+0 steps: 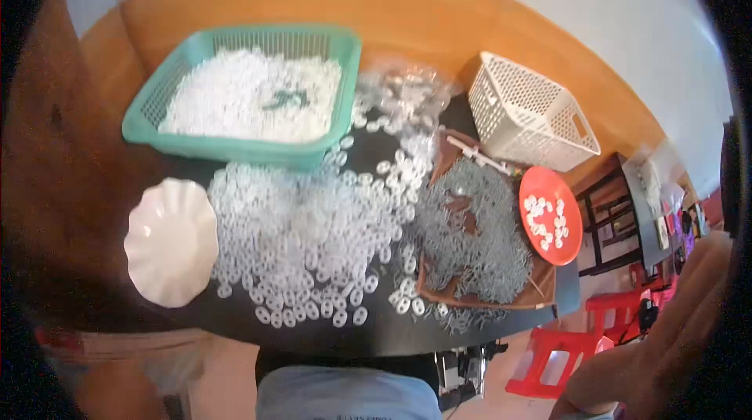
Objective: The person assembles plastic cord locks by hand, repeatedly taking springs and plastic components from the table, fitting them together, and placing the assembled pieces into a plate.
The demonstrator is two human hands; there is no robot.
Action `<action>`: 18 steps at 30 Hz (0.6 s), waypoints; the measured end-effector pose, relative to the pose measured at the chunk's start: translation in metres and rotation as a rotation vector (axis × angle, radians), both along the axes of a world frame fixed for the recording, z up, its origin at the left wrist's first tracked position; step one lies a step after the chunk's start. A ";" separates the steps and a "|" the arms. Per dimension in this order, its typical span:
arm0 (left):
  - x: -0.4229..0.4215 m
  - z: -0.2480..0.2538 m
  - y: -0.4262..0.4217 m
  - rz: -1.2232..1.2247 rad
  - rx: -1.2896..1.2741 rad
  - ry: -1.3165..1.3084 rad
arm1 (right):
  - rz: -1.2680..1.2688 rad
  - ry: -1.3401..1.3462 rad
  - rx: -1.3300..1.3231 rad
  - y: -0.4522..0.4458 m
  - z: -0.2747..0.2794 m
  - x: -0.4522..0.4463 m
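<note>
My right hand point(674, 330) is raised close to the camera at the lower right, fingers stretched toward the upper right, with nothing visible in it. No left hand can be made out. Many small white pieces with holes point(301, 228) lie heaped across the middle of the black table point(235, 328). To their right, thin grey pieces point(478, 236) are piled on a brown cloth or tray point(540, 283). A red plate point(533, 185) with several white pieces overlaps its right edge. A white scalloped dish point(171, 240) stands at the left.
Behind the heap, a green basket point(243, 146) holds white pieces and a few green ones. Clear plastic bags point(407, 91) lie beside it. An open white basket point(529, 111) stands at the back right. Red stools point(540, 361) and another table point(646, 201) are beyond.
</note>
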State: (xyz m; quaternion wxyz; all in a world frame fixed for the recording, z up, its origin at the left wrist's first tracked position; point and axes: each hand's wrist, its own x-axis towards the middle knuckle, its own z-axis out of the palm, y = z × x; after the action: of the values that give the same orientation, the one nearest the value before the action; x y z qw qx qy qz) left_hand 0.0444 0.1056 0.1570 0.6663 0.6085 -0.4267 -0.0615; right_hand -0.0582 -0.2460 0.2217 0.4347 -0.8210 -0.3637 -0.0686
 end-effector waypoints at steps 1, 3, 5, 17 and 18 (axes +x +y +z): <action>0.000 -0.003 -0.002 0.006 -0.005 -0.007 | -0.002 0.000 -0.010 -0.002 -0.003 0.002; -0.001 -0.005 0.000 0.019 -0.016 -0.004 | -0.008 -0.011 -0.029 -0.001 -0.008 0.005; -0.002 -0.001 0.002 0.023 -0.031 -0.004 | -0.010 -0.023 -0.037 0.000 -0.010 0.004; -0.011 0.012 0.017 -0.004 -0.102 0.029 | -0.046 -0.021 -0.149 0.020 0.013 -0.014; -0.012 0.014 0.019 -0.008 -0.104 0.027 | -0.048 -0.023 -0.150 0.022 0.015 -0.015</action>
State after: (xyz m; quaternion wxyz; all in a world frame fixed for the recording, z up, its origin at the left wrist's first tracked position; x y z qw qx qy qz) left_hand 0.0326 0.1247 0.1714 0.7024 0.5705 -0.4227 -0.0504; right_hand -0.0728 -0.2239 0.2363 0.3663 -0.8588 -0.3529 -0.0610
